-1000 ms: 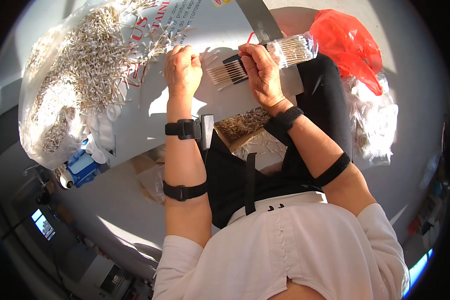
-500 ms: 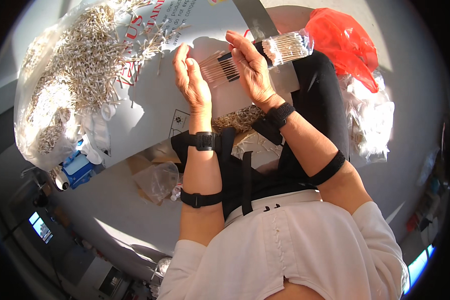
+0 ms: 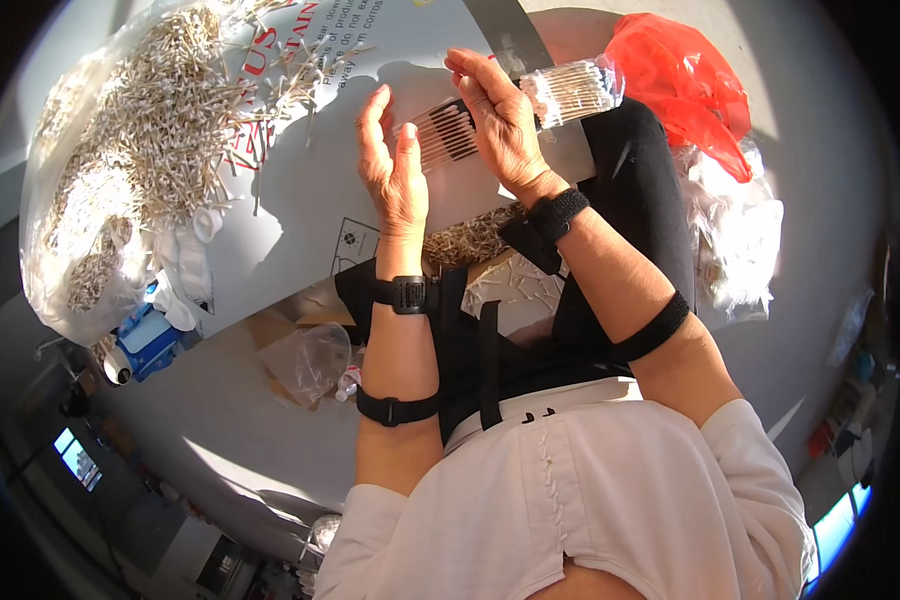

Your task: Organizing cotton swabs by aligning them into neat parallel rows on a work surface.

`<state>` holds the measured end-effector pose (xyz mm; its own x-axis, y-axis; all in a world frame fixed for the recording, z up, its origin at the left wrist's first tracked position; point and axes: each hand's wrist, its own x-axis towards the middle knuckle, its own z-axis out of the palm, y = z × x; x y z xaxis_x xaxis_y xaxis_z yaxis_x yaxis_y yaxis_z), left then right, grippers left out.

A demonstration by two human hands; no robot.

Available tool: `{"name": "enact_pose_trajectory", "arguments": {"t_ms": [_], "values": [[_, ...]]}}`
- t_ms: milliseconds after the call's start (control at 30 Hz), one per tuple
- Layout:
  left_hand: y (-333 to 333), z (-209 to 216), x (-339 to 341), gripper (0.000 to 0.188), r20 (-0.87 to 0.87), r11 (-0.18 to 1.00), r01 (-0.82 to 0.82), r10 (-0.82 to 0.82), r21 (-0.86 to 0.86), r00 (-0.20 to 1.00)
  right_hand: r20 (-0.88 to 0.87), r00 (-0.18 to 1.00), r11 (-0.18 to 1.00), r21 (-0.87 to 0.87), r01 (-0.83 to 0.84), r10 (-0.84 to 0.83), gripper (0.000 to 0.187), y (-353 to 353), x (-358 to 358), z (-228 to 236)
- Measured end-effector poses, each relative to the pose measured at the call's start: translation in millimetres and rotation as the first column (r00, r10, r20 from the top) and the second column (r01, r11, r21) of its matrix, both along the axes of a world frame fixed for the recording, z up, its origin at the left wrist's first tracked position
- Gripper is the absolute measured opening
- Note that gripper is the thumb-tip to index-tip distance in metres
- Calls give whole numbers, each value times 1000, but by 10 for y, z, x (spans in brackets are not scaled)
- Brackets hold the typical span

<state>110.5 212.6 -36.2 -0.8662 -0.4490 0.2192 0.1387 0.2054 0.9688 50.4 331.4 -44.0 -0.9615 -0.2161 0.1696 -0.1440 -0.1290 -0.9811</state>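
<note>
A flat pack of cotton swabs [image 3: 580, 92] in clear plastic lies slanted on a grey board [image 3: 300, 225]. Across its middle stands my right hand [image 3: 508, 125], fingers stretched out and touching the pack; the palm side is hidden. Left of this hand, swabs [image 3: 448, 135] show in an even row over a dark strip. My left hand [image 3: 398, 170] is at the left ends of that row, open, thumb apart from the fingers, with nothing in it. Whether its palm touches the swab tips I cannot tell.
A large clear bag [image 3: 45, 250] spills loose cotton swabs [image 3: 175, 110] onto the board's left side. A blue-and-white container [image 3: 148, 345] is below it. On the right are a red plastic bag [image 3: 675, 85] and clear plastic packs [image 3: 735, 240]. More swabs [image 3: 470, 238] lie below the board's near edge.
The thumb of my left hand has spread away from its fingers. My right hand stays across the swab pack, shifted only slightly. The whole view has moved a little.
</note>
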Motion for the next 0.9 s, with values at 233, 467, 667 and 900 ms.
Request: {"name": "enact_pose_trajectory", "arguments": {"t_ms": [233,467,667,900], "values": [[171,0,-54,51,-34,985,-108,114,134,993,-14,997,998,-8,70,-70,31,-138,139,18],[56,57,57,52,-26,997,-38,39,60,999,241,970,956,-272,107,-40,31,-29,91,61],[-39,101,157,81,217,764,199,-79,-614,973,275,961,932,-356,70,33,30,77,60,64],[-42,53,144,76,155,755,152,-68,-638,986,243,967,969,-249,-9,72,34,148,98,99]]}}
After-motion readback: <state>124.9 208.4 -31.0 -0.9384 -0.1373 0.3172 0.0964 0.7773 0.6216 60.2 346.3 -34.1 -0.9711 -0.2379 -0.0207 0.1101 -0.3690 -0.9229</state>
